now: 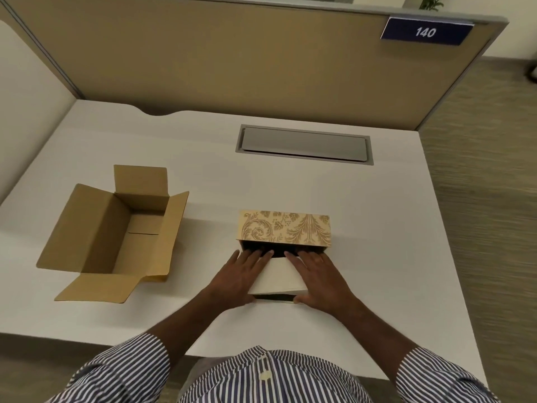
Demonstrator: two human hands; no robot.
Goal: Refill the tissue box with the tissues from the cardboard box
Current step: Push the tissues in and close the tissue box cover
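A gold-patterned tissue box (284, 229) lies on the white desk (363, 228) with its open side facing me. A white stack of tissues (277, 279) sticks partway out of that opening. My left hand (241, 276) and my right hand (318, 276) press flat on the stack from each side, with the fingertips at the dark mouth of the box. The brown cardboard box (116, 231) stands open to the left, and I see nothing inside it.
A grey cable hatch (303, 144) is set into the desk behind the tissue box. A tan partition (232, 59) with a blue "140" sign (425, 32) closes the far side. The desk's right edge drops to carpet.
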